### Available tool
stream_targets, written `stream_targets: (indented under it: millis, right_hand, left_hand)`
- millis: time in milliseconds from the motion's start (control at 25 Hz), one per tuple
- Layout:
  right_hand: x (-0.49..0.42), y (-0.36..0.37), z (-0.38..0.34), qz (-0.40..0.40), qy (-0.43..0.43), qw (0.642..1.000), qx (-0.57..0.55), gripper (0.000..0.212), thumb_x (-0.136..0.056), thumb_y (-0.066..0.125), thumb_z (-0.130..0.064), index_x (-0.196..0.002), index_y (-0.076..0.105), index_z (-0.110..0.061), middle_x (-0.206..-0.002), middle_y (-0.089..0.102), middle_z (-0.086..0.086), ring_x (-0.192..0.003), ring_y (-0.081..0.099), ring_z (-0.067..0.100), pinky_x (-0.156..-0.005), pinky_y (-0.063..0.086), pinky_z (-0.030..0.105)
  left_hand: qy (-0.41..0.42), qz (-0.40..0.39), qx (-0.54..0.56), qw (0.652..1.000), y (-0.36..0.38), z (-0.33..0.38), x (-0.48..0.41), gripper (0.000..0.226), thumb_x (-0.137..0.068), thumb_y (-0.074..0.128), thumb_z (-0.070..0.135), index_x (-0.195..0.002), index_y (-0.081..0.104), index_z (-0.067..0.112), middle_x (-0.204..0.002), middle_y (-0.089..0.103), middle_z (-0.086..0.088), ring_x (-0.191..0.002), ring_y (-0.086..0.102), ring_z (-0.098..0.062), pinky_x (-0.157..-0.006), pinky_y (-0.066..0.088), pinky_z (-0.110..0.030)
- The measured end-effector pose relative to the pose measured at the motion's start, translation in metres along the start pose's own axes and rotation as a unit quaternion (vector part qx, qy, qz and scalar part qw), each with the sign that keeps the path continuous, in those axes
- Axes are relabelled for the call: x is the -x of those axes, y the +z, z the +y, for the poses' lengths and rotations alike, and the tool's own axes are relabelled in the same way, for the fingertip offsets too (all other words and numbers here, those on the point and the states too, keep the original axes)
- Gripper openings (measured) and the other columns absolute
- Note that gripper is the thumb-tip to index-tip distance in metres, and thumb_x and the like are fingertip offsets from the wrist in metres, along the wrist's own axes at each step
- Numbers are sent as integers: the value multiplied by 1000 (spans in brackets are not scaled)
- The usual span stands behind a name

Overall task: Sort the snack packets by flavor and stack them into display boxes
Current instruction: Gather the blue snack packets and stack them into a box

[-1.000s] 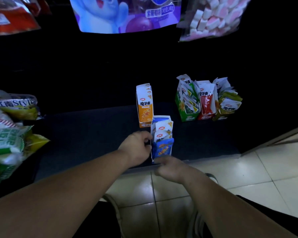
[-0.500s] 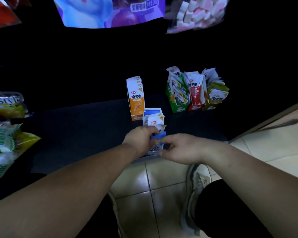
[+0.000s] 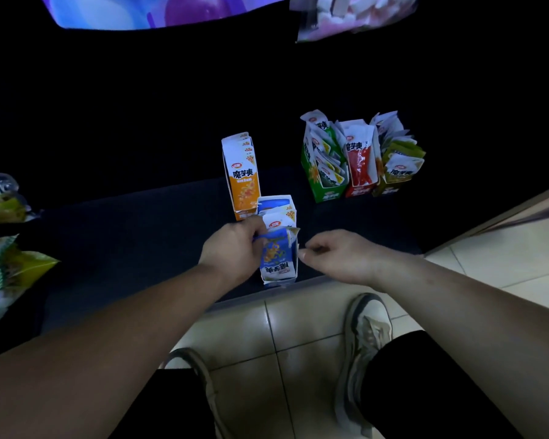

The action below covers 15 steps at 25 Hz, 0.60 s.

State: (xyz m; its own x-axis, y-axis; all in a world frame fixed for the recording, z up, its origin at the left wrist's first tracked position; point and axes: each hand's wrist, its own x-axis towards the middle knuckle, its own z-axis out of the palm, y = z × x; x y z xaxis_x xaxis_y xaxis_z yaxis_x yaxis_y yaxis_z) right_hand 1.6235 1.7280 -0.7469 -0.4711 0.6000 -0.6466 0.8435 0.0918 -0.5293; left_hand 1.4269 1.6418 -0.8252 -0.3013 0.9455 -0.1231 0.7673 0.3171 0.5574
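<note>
Snack packets [image 3: 279, 220] stand upright in the blue display box [image 3: 279, 268], which sits at the near edge of the dark surface [image 3: 140, 236]. The left hand [image 3: 232, 248] grips the box at its upper left edge, fingers curled round it. The right hand [image 3: 339, 255] is just beside the box's right side, fingers clenched with nothing visible in them. Just behind stands an orange display box [image 3: 241, 175]. Farther right, green [image 3: 322, 167], red [image 3: 360, 166] and olive [image 3: 396, 174] boxes stand side by side, full of packets.
</note>
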Motion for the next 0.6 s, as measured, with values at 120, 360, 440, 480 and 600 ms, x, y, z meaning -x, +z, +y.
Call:
stream_targets:
  millis: [120, 360, 440, 480, 600]
  right_hand:
    - [-1, 4, -5, 19, -7, 999, -45, 39, -97, 68, -39, -132, 63, -23, -109, 68, -6, -109, 64, 16, -99, 51, 30]
    - [-13, 11, 4, 46, 111, 927, -356, 53, -85, 83, -37, -129, 62, -16, -126, 71, 9, -110, 70, 27, -94, 58, 49]
    - [-14, 7, 1, 51, 96, 885, -454, 35, -89, 79, -16, -120, 64, -9, -113, 75, 15, -99, 74, 31, -79, 62, 49]
    - [-13, 5, -1, 70, 75, 885, -455, 28, -90, 77, -8, -115, 65, -7, -109, 75, 15, -93, 75, 31, -72, 63, 47]
    - [-12, -7, -2, 164, -19, 961, -221, 15, -89, 74, -5, -97, 67, -17, -95, 69, 5, -82, 70, 20, -64, 64, 39]
  left_hand:
    - [-17, 24, 117, 993, -10, 0, 3, 12, -97, 61, 19, -92, 55, 29, -81, 66, -1, -72, 64, -24, -64, 55, -40]
    - [-154, 61, 418, 893, -30, 27, 18, 16, -103, 57, 8, -90, 54, 17, -74, 68, -5, -57, 61, -10, -53, 52, -27]
    - [-181, 16, 449, 875, -27, 25, 21, 13, -103, 59, 10, -92, 55, 15, -80, 71, -7, -62, 66, -13, -54, 54, -29]
    - [-193, -19, 430, 882, -23, 21, 22, 9, -102, 61, 12, -94, 56, 14, -83, 72, -9, -65, 68, -15, -54, 54, -29]
    - [-224, -113, 266, 931, -3, 0, 22, 11, -94, 68, 11, -103, 63, 14, -85, 71, -3, -72, 66, -18, -56, 51, -26]
